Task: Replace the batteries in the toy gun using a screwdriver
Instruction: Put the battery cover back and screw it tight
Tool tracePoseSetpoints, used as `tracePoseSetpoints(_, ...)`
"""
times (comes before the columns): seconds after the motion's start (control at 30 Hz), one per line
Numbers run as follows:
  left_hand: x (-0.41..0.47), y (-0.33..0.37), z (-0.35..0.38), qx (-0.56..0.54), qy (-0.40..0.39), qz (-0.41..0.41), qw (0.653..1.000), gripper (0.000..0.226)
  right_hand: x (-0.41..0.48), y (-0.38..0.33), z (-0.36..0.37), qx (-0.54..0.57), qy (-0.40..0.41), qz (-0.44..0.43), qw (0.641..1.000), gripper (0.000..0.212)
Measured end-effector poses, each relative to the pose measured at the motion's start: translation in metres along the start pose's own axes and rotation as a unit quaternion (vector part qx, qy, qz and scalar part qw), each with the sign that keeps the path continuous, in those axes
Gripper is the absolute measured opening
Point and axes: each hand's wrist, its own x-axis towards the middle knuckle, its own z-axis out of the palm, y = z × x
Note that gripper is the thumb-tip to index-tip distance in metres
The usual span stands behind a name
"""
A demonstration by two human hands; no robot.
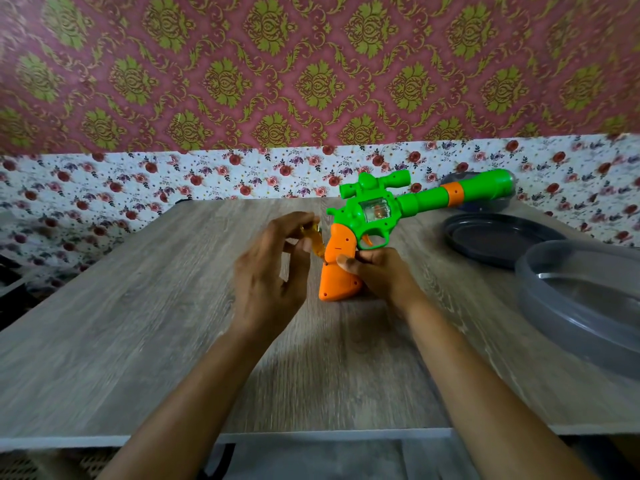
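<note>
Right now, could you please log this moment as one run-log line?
left hand: holds amber translucent screwdriver, tip at orange grip | right hand: grips green-and-orange plastic toy gun | gun butt on grey wood-grain table

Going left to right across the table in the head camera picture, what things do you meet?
Left hand → yellow see-through screwdriver → orange grip of the green plastic toy gun → dark round plate → clear grey round plastic tub.
</note>
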Motion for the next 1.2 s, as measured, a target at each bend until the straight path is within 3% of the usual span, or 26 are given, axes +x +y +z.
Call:
tracePoseSetpoints(0.33, 0.0019, -0.0019, -0.002, -0.003, 0.042, 0.001, 0.999, 0.016, 0.0015, 0.0018, 0.0015, 0.016, -0.001, 0.01, 1.0, 0.021)
tracePoseSetpoints(0.53, 0.0009, -0.0017, -0.0016, 0.006, 0.014, 0.034, 0.999, 0.028, 0.0019, 0.0017, 0.0018, 0.006, -0.002, 0.012, 1.0, 0.023)
tracePoseSetpoints(0.77, 0.0021, -0.0011, -0.0026, -0.009, 0.037, 0.005, 0.999, 0.019, 0.002, 0.0036, 0.0023, 0.013, 0.001, 0.01, 1.0, 0.024)
tracePoseSetpoints(0.97, 0.0002, -0.0016, -0.0019, 0.016, 0.023, -0.001, 1.0, 0.033, 0.0025, 0.0025, 0.0023, 0.006, 0.0, -0.002, 1.0, 0.024)
tracePoseSetpoints(1.2, 0.0005, -0.0041, -0.0019, 0.019, 0.03, 0.019, 0.999, 0.024, 0.004, 0.0032, 0.0028, 0.002, 0.003, -0.002, 1.0, 0.022)
